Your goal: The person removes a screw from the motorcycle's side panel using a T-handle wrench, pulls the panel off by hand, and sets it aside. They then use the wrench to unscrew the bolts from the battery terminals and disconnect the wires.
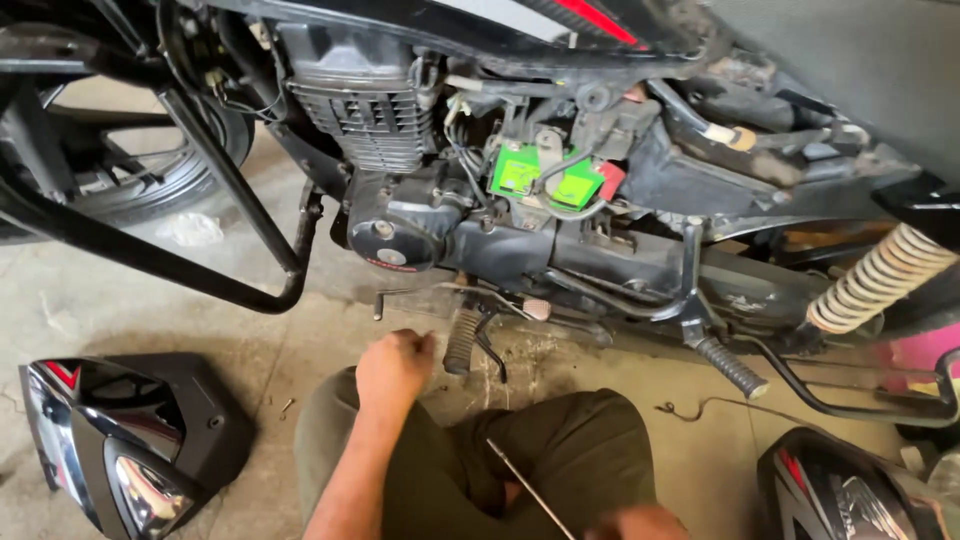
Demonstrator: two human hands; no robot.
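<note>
Head view: my left hand (393, 366) is fisted beside the footpeg (461, 340); right hand (640, 522) grips a thin rod (528, 488), which could snag wiring.

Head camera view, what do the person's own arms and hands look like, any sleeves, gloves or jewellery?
Both are bare. The left hand and its forearm show no sleeve, glove, watch or ring, and the fingers are uncovered. The right hand is mostly cut off by the bottom edge; what shows is also ungloved. Only dark olive trousers are visibly worn.
</note>
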